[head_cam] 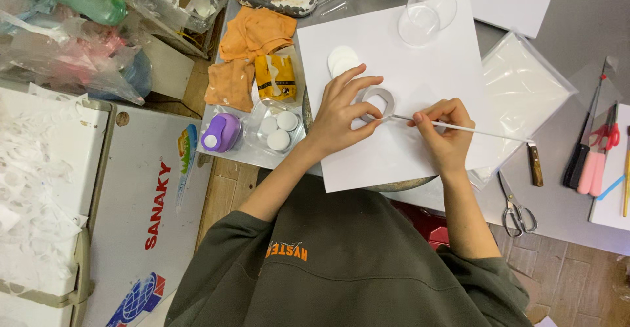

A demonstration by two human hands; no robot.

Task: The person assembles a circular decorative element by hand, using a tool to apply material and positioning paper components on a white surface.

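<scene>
Two hands work on the white sheet [407,163] on the desk: left hand [341,107] fingers pinch the light, bendy paper ring [377,101] by its rim, right hand [446,133] fingers grip a thin stick [472,130].

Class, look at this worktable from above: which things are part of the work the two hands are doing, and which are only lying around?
In use:
left hand steadying the grey ring
right hand holding the thin white stick
white sheet under them

Lying about:
scissors
orange cloths
purple punch
clear tub of white discs
glass cup
knife
</scene>
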